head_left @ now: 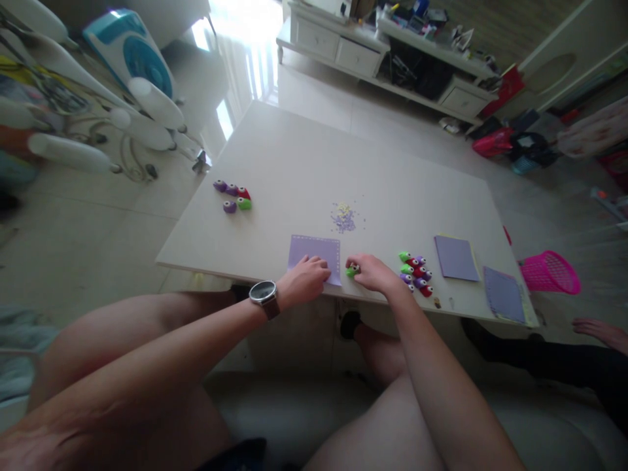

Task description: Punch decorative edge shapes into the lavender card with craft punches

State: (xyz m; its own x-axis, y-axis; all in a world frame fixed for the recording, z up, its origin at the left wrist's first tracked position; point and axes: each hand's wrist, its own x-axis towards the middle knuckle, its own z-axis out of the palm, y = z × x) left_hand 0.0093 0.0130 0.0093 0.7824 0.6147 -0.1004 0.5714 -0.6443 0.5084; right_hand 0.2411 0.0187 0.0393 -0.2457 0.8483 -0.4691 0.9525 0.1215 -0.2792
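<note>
My left hand (310,278) lies over the lower part of a purple sheet of paper (314,248), fingers resting on it and pointing right. A row of small punched holes runs along the sheet's top and right edges. Just right of the sheet, my right hand (370,271) is closed on a small green craft punch (352,269). Beyond the sheet is a pile of purple and pale yellow paper bits (345,217). A cluster of green, red and purple craft punches (417,271) stands to the right of my right hand.
More craft punches (231,190) stand at the table's left. Purple sheets (456,258) and a hole-edged purple stack (504,294) lie at the right. A pink basket (549,271) is past the table (294,150). Another person's hand (601,333) shows at far right.
</note>
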